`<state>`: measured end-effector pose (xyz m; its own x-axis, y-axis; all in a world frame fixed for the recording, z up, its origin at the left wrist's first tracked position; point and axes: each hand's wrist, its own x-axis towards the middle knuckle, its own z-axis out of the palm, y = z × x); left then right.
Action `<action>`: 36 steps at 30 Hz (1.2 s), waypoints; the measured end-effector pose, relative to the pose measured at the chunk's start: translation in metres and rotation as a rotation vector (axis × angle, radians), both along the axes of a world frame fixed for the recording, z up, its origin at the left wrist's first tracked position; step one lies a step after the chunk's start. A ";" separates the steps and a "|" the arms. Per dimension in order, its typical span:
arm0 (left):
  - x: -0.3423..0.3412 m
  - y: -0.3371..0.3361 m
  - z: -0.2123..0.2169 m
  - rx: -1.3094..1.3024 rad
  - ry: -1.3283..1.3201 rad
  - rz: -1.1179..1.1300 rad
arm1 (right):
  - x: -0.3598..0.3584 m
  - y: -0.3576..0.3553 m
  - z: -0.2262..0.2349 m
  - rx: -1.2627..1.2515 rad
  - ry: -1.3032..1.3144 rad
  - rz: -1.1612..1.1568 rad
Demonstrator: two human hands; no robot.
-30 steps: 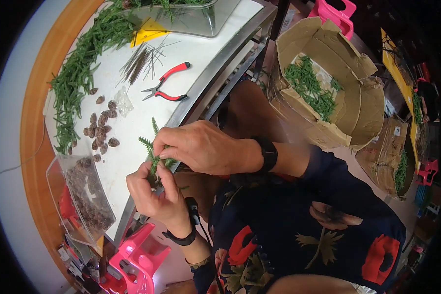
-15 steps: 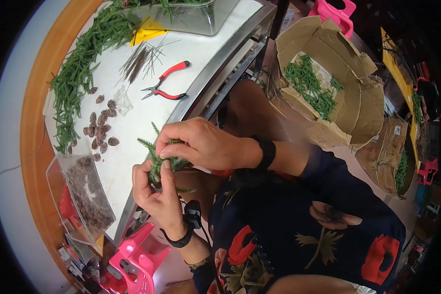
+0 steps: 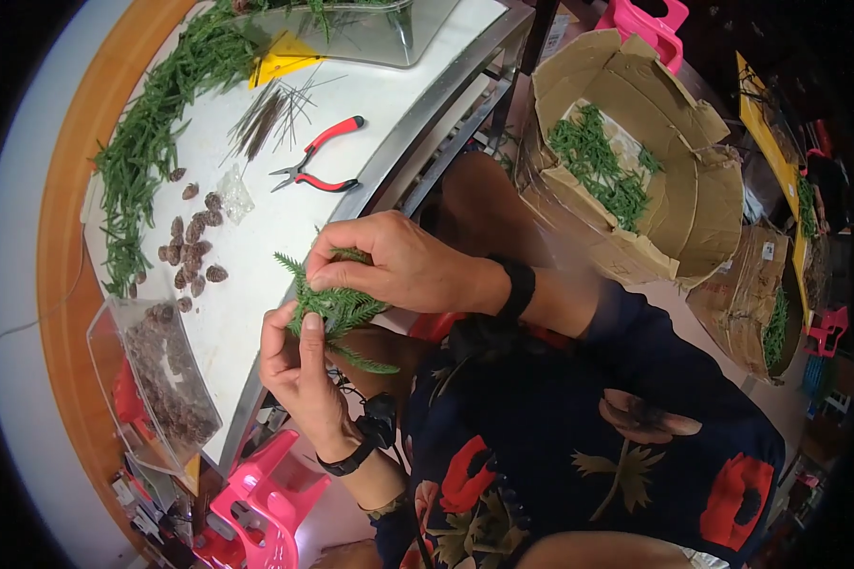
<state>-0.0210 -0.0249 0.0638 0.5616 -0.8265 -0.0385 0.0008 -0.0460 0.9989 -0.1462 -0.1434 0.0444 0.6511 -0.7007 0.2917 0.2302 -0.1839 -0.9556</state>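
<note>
Between my two hands, by the near edge of the white table, is a green artificial pine sprig (image 3: 343,311) with several needled tips fanning out. My left hand (image 3: 304,370) grips it from below, thumb lying across its middle. From above, my right hand (image 3: 389,264) pinches the upper part between thumb and bent fingers; what lies inside that pinch is hidden. On the table beyond lie red-and-black pliers (image 3: 319,159) with their handles spread, a bundle of thin dark wires (image 3: 264,123) and a loose group of small pine cones (image 3: 194,250).
Green sprigs (image 3: 140,171) are heaped along the table's far left. A clear bin of pine cones (image 3: 213,403) stands at the near left, another clear tray (image 3: 389,47) at the top. To the right, a cardboard box (image 3: 693,204) holds sprigs. Pink stools (image 3: 266,493) stand nearby.
Both hands keep hold of the sprig. My right hand has risen slightly, the hands have parted a little, and more of the sprig's green tips now show between them.
</note>
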 end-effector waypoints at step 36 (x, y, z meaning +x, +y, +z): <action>-0.001 0.005 -0.006 -0.130 0.157 -0.098 | 0.000 0.008 -0.019 0.171 -0.022 0.057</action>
<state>-0.0225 -0.0196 0.0581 0.4739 -0.8805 -0.0085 0.1590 0.0761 0.9843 -0.1466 -0.1351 0.0258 0.6859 -0.7037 0.1854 0.2563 -0.0048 -0.9666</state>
